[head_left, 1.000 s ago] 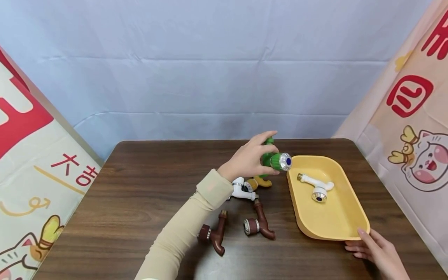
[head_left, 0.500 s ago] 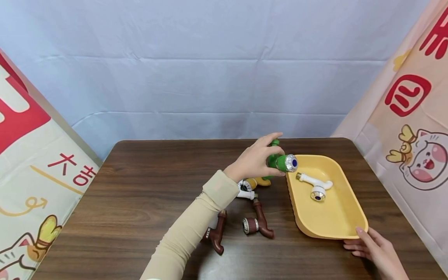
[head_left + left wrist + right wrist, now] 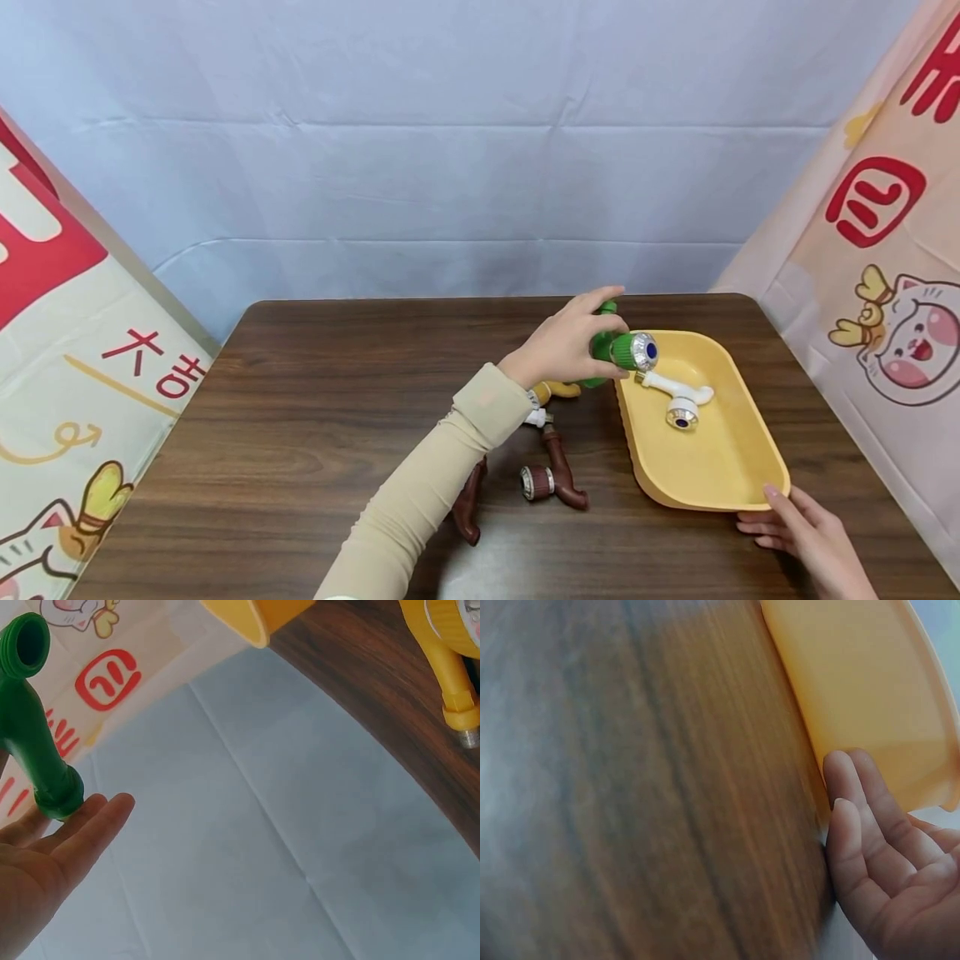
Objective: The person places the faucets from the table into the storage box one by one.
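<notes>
My left hand [image 3: 570,343] holds a green faucet [image 3: 624,350] with a silver-rimmed knob, in the air beside the tray's far left corner. In the left wrist view the green faucet [image 3: 37,742] shows its round opening, and fingers of the left hand [image 3: 52,862] lie against its lower end. A yellow tray [image 3: 720,471] stands on the right of the table with one white faucet [image 3: 681,400] inside. At its near right corner my right hand [image 3: 813,533] grips the rim, thumb on top and fingers against the outer wall [image 3: 862,690].
Left of the tray lie a brown faucet [image 3: 558,471], a second brown faucet [image 3: 468,504] partly behind the sleeve, a yellow faucet [image 3: 558,389] and a mostly covered white faucet [image 3: 537,417]. The wooden table [image 3: 337,358] ends at a pale blue cloth backdrop [image 3: 375,167].
The left hand has carried the green faucet rightward, so its knob now overlaps the tray's far left corner in view. The sleeve covers more of the left brown faucet. The right hand stays put.
</notes>
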Tool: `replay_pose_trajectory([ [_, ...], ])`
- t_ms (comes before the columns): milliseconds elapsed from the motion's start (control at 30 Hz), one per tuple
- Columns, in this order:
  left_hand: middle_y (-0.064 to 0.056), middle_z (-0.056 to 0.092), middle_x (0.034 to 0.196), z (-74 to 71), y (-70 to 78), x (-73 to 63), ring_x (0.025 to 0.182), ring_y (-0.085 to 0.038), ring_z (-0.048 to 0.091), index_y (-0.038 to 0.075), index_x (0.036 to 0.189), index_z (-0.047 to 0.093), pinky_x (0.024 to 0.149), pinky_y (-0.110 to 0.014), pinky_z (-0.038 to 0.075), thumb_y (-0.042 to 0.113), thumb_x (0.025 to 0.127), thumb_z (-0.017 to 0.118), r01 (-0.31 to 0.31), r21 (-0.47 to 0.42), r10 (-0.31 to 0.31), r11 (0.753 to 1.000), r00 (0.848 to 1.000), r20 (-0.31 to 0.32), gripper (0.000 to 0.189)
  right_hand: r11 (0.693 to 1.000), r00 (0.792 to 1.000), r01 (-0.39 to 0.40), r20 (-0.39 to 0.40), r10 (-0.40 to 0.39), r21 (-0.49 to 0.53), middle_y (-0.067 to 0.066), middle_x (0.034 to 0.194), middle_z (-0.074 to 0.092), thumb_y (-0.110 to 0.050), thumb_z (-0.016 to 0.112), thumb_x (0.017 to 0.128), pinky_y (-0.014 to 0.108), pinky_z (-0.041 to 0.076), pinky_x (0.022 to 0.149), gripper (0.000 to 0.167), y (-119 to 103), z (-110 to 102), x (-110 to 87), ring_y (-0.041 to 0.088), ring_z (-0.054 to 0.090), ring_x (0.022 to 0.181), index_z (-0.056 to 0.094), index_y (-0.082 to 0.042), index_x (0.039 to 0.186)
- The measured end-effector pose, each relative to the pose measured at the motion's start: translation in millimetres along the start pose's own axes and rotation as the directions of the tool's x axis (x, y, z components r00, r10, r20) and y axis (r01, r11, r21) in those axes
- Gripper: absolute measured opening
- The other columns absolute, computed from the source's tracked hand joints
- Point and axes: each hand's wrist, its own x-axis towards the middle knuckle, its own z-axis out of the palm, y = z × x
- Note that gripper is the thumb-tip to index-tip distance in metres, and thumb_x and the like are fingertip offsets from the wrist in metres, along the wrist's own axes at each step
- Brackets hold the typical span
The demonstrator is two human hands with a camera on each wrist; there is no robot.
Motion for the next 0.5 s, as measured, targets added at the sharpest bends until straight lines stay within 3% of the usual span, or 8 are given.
replay_pose_trajectory([
  [300,-0.005,0.023,0.147,7.4,2.9,6.7,0.131,-0.021,0.026,0.019,0.111,0.063,0.095,-0.028,0.036,0.041,0.076,0.072,0.005,0.021,-0.006,1.0,1.0,0.025,0.042,0.999,1.0,0.03,0.005,-0.03,0.035,0.005,0.074,0.069,-0.037,0.043,0.095,0.032,0.053,0.059,0.035,0,0,-0.8,0.015,0.066,0.069,0.042,-0.007,0.113],
  [500,-0.005,0.023,0.147,11.4,5.2,10.8,0.132,-0.021,0.025,0.02,0.111,0.062,0.096,-0.028,0.036,0.042,0.076,0.071,0.005,0.011,-0.005,1.0,0.999,0.04,0.042,1.0,1.0,0.006,0.002,-0.006,0.013,0.005,0.074,0.068,-0.039,0.043,0.095,0.033,0.053,0.059,0.047,0,0,-1.6,0.015,0.066,0.069,0.037,0.001,0.119],
])
